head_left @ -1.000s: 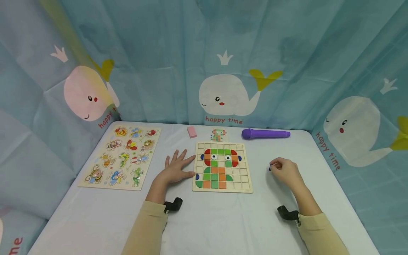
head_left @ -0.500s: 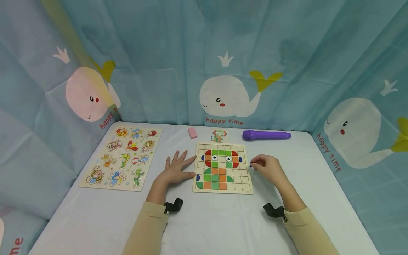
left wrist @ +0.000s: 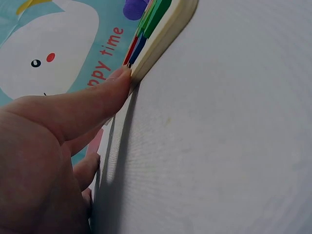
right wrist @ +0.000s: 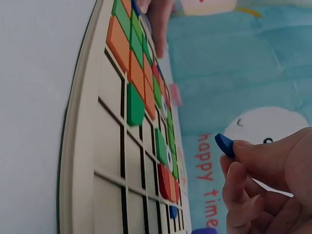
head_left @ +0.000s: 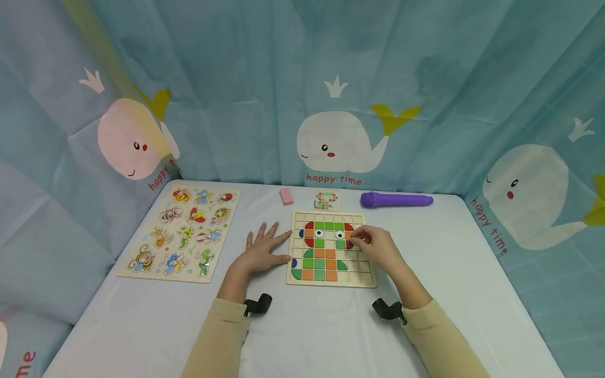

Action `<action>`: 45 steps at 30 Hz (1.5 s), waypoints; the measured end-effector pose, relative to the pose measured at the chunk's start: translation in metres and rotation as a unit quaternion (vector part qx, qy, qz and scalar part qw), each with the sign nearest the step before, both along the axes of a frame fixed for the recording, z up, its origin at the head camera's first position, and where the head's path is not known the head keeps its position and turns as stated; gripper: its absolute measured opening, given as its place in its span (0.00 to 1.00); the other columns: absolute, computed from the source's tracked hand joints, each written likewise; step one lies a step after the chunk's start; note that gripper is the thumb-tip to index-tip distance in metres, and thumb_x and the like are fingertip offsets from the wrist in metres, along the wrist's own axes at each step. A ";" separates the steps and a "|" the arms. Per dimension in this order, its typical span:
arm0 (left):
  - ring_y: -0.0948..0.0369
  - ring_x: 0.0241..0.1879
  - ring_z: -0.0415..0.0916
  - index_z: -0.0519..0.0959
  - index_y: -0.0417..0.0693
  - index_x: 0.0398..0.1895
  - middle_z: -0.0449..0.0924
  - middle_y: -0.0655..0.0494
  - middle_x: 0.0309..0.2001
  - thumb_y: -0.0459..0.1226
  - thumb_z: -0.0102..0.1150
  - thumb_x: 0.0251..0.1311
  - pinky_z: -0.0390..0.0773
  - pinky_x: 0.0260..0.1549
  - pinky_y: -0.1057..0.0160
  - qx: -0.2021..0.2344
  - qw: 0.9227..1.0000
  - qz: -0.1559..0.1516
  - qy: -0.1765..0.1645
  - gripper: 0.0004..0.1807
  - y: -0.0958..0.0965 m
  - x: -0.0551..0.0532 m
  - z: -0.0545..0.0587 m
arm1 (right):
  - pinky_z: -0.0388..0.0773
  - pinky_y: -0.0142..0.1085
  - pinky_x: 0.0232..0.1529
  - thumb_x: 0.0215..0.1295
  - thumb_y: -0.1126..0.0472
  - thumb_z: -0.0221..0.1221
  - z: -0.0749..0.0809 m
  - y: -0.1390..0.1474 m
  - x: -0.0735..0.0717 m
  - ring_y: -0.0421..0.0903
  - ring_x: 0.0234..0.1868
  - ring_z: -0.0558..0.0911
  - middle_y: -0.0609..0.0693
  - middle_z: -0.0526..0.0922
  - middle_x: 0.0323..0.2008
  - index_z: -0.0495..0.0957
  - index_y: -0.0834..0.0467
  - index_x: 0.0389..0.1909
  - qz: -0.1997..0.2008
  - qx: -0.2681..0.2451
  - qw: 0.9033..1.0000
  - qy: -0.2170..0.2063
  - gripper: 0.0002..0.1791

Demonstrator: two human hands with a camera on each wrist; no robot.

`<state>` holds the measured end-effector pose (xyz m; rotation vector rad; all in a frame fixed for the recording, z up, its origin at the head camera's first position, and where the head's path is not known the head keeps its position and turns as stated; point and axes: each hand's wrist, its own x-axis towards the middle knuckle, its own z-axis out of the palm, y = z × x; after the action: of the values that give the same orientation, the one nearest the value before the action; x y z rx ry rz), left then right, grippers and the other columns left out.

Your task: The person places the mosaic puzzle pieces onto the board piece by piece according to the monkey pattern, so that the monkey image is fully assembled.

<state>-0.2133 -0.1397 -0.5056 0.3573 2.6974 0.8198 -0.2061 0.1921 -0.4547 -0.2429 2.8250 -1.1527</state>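
Observation:
A wooden grid board bears green, orange, red and blue tiles and two eye tiles arranged as an animal figure. My right hand is over the board's right side, pinching a small blue tile between thumb and fingers; the right wrist view shows the tile held above the board's surface. Fingers spread, my left hand rests on the cloth at the board's left edge. Its thumb touches that edge in the left wrist view.
An insect-picture puzzle board lies at the left. Behind the grid board are a pink block, a pattern card and a purple microphone-shaped object. Whale-print curtains enclose the white table.
My right hand has moved left, from the cloth beside the board to over its right columns, carrying the blue tile. My left hand stays in place.

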 end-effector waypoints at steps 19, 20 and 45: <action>0.45 0.81 0.23 0.62 0.68 0.78 0.39 0.52 0.83 0.56 0.63 0.62 0.22 0.73 0.35 -0.003 1.000 -0.004 0.000 0.40 0.000 0.002 0.002 | 0.79 0.34 0.33 0.68 0.58 0.66 -0.013 -0.063 -0.005 0.41 0.31 0.80 0.44 0.85 0.31 0.86 0.53 0.37 0.040 -0.013 0.999 -0.014 0.04; 0.45 0.81 0.23 0.62 0.68 0.78 0.39 0.52 0.83 0.56 0.63 0.63 0.22 0.73 0.35 -0.004 1.000 -0.004 0.000 0.40 0.000 0.002 0.002 | 0.79 0.34 0.33 0.68 0.58 0.66 -0.014 -0.067 -0.005 0.41 0.30 0.79 0.44 0.85 0.31 0.85 0.53 0.37 0.042 -0.016 0.999 -0.017 0.03; 0.45 0.81 0.22 0.60 0.70 0.78 0.38 0.53 0.83 0.58 0.63 0.63 0.21 0.72 0.34 -0.011 1.000 -0.008 -0.007 0.41 -0.001 -0.002 0.000 | 0.74 0.31 0.27 0.65 0.56 0.68 -0.029 -0.133 -0.010 0.40 0.26 0.77 0.42 0.83 0.25 0.87 0.54 0.31 0.071 0.055 0.996 0.000 0.06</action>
<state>-0.2153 -0.1409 -0.5055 0.3663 2.6850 0.7835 -0.2157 0.0589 -0.4841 -0.4282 2.8064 -0.9667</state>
